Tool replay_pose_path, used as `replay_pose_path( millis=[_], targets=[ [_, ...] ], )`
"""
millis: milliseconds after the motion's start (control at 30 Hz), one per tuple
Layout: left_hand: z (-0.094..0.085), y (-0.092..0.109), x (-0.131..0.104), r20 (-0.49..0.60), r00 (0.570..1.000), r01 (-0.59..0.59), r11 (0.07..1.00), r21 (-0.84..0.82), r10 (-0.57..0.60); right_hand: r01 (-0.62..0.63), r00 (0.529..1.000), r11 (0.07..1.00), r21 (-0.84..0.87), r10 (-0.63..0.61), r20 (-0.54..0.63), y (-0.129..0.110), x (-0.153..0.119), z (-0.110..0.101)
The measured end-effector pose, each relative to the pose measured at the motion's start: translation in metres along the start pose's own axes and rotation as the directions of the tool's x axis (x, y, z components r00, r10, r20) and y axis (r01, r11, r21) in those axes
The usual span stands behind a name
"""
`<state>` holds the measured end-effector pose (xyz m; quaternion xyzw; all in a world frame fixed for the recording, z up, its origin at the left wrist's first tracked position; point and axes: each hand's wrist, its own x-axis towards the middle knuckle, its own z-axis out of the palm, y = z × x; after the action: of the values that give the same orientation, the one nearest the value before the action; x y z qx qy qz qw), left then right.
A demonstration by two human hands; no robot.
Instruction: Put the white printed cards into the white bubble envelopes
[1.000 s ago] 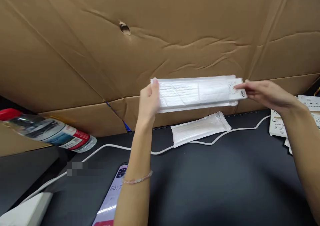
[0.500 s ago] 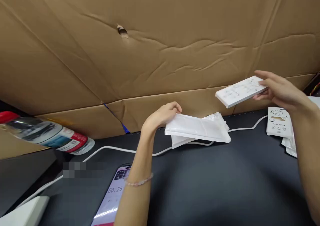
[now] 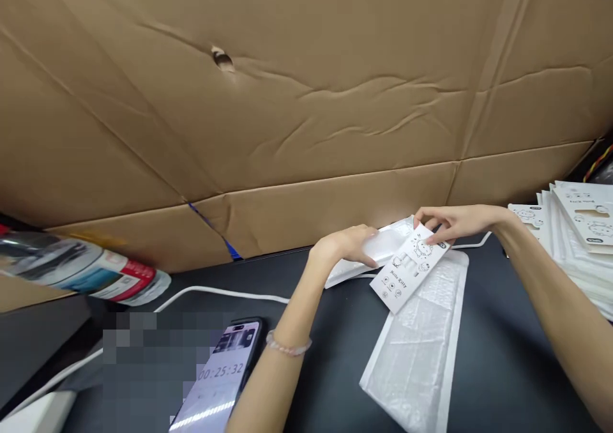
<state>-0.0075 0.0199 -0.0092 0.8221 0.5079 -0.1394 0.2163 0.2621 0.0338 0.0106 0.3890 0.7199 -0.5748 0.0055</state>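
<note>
My right hand (image 3: 443, 222) pinches the top end of a flat white Hello Kitty box (image 3: 400, 276) with line-drawn characters. The box is tilted over the upper part of a white bubble mailer (image 3: 414, 356), which lies lengthwise on the dark table. My left hand (image 3: 347, 244) has its thumb and fingers apart, with nothing gripped. It hovers over or touches a second white mailer (image 3: 347, 270) against the cardboard; I cannot tell which.
A pile of white mailers (image 3: 567, 248) with printed boxes (image 3: 591, 212) stands at right. A white cable (image 3: 230, 290) runs along the back. A phone (image 3: 220, 372) showing a timer and a tilted water bottle (image 3: 105, 270) are at left. A cardboard wall (image 3: 311, 120) rises behind.
My right hand has brought the box left and down over the front mailer. That mailer now lies flat lengthwise, released by my left hand, which has moved right. The view has shifted slightly.
</note>
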Motion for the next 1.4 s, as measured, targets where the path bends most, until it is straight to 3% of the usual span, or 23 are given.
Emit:
replay_pose_path(
  millis=[133, 233, 333, 467, 633, 833, 1033, 1133, 1200, 1267, 1333, 1400],
  targets=[
    [0.010, 0.007, 0.009, 0.023, 0.999, -0.030, 0.999, -0.013, 0.030, -0.062, 0.991, 0.993, -0.099, 0.073, 0.110, 0.009, 0.012, 0.001],
    [0.016, 0.011, 0.013, -0.072, 0.997, -0.029, 1.000, 0.001, 0.029, -0.115, 0.986, 0.984, -0.139, 0.130, 0.102, 0.010, 0.017, 0.003],
    [0.019, 0.017, 0.016, -0.131, 0.991, -0.011, 0.997, 0.083, 0.022, -0.072, 0.992, 0.981, -0.178, 0.090, 0.094, 0.004, 0.015, 0.006],
    [0.019, 0.022, 0.016, -0.122, 0.993, 0.010, 0.993, 0.115, 0.004, 0.026, 1.000, 0.977, -0.210, -0.023, 0.013, -0.005, -0.002, 0.002],
    [0.015, 0.014, 0.014, -0.127, 0.992, 0.016, 0.998, 0.064, -0.008, -0.001, 0.988, 0.974, -0.227, -0.034, -0.148, -0.002, -0.031, -0.014],
    [0.011, 0.006, 0.012, -0.119, 0.992, 0.033, 0.999, 0.003, -0.033, -0.021, 0.997, 0.979, -0.202, 0.007, -0.071, 0.001, -0.039, -0.020],
    [0.012, 0.006, 0.012, -0.088, 0.996, 0.003, 1.000, 0.000, -0.003, -0.113, 0.985, 0.965, -0.235, 0.078, -0.156, 0.011, -0.030, -0.023],
    [0.005, 0.006, 0.005, -0.109, 0.994, 0.028, 1.000, -0.009, -0.028, -0.269, 0.943, 0.912, -0.310, 0.184, -0.276, 0.019, -0.019, -0.025],
    [0.000, 0.006, -0.001, -0.141, 0.989, 0.050, 0.998, -0.025, -0.053, -0.297, 0.891, 0.873, -0.387, 0.108, -0.442, 0.019, -0.008, -0.022],
    [-0.004, 0.008, -0.005, -0.193, 0.980, 0.035, 0.998, -0.053, -0.045, -0.196, 0.806, 0.877, -0.438, -0.110, -0.581, 0.013, 0.004, -0.015],
    [-0.006, 0.009, -0.007, -0.267, 0.964, -0.016, 0.998, -0.056, 0.001, -0.011, 0.732, 0.898, -0.439, -0.292, -0.615, 0.005, 0.014, -0.006],
    [-0.007, 0.010, -0.008, -0.338, 0.940, -0.060, 0.998, -0.033, 0.045, 0.151, 0.727, 0.908, -0.391, -0.370, -0.579, -0.003, 0.022, 0.002]
  ],
)
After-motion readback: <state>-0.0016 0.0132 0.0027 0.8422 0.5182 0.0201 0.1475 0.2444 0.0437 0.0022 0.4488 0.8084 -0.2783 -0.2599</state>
